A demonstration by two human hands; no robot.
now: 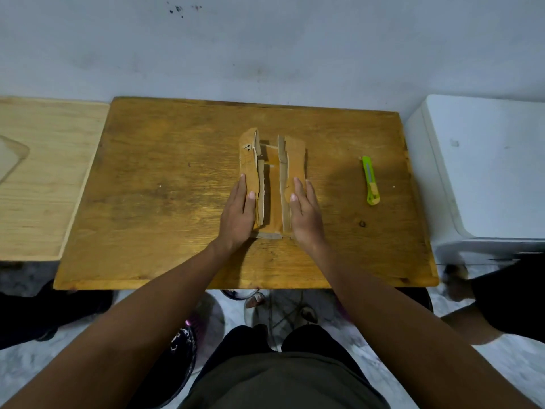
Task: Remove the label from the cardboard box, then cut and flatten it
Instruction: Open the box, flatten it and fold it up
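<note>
Two flat open grips, left hand (pixel 238 211) and right hand (pixel 303 211), pressing one cardboard box (pixel 272 178), one green cutter (pixel 370 180) nearby

The cardboard box (pixel 272 181) lies in the middle of the frame, brown, already cut open and spread lengthwise away from me. Its two long side panels are folded outward, left and right, with ragged pale cut edges standing up along a narrow central strip. A small printed arrow mark shows on the upper left panel. A greyish strip runs along its near end. The green utility knife (pixel 370 180) lies well apart at right, pointing away from me
</note>
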